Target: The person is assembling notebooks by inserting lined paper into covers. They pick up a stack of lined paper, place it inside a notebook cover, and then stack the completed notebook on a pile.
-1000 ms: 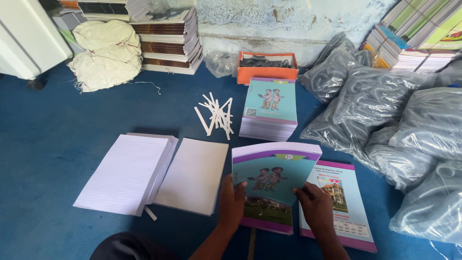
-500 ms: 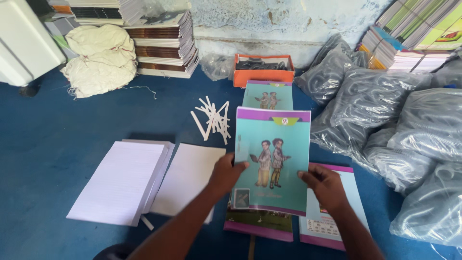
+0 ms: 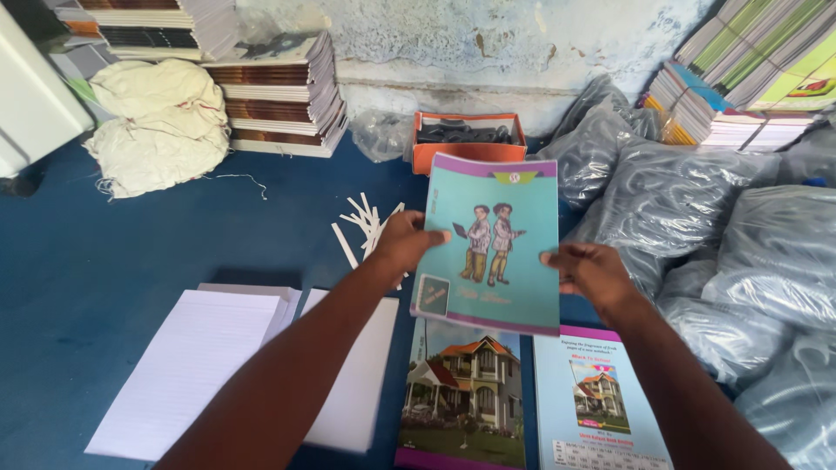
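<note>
A blue floor (image 3: 113, 261) spreads below a flaking pale wall (image 3: 488, 43). At far left lie white cloth bundles (image 3: 157, 126) and stacked books (image 3: 283, 96); nearer, ruled paper sheets (image 3: 187, 365). The left hand (image 3: 405, 244) and right hand (image 3: 592, 271) each pinch an edge of a teal notebook cover (image 3: 492, 244), held up above house-picture covers (image 3: 466, 396). Grey plastic bags (image 3: 740, 235) crowd the right.

A blue surface (image 3: 131, 261) carries white lined paper stacks (image 3: 187, 365), loose white paper strips (image 3: 361, 226), house-picture covers (image 3: 466, 392), an orange box (image 3: 468, 139) and grey plastic-wrapped bundles (image 3: 740, 252).
</note>
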